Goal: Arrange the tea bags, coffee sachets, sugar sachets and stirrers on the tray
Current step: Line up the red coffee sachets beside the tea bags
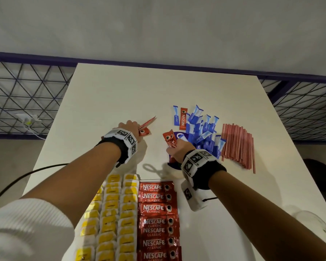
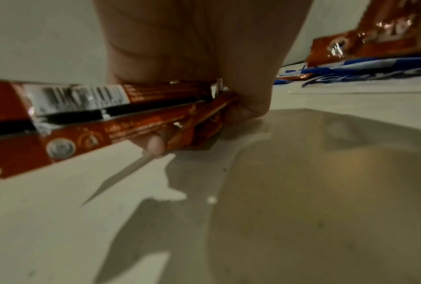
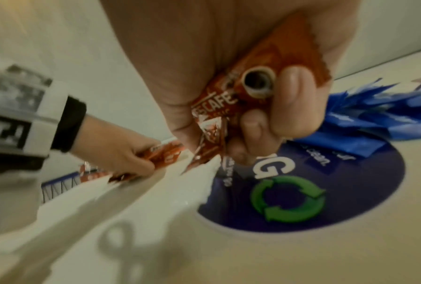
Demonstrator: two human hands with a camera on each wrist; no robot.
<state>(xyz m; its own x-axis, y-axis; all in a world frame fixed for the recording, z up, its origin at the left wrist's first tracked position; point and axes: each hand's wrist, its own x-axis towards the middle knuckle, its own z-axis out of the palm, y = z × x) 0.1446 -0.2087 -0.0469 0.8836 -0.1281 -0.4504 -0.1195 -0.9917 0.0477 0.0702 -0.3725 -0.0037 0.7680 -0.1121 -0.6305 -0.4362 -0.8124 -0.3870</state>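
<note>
While we are gathering loose coffee sachets from the table (image 1: pixel 109 95), we are aiming to square each bunch before laying it down, so it is continuing the red row (image 1: pixel 157 219) beside the yellow tea bags (image 1: pixel 119 213) on what we are taking to be the tray near us. Our left hand (image 1: pixel 129 127) is reaching forward, knuckles low to the tabletop, fingers curling around a few sachets (image 2: pixel 87 123) that are fanning out. Our right hand (image 1: pixel 178 149) is hovering over a purple sticker (image 3: pixel 350 192), thumb and fingers pinching another crumpled bunch (image 1: pixel 170 140). One coffee sachet (image 1: pixel 183 118) is lying among the blue sugar sachets (image 1: pixel 205 129), with the stirrers (image 1: pixel 237 144) just beside them.
</note>
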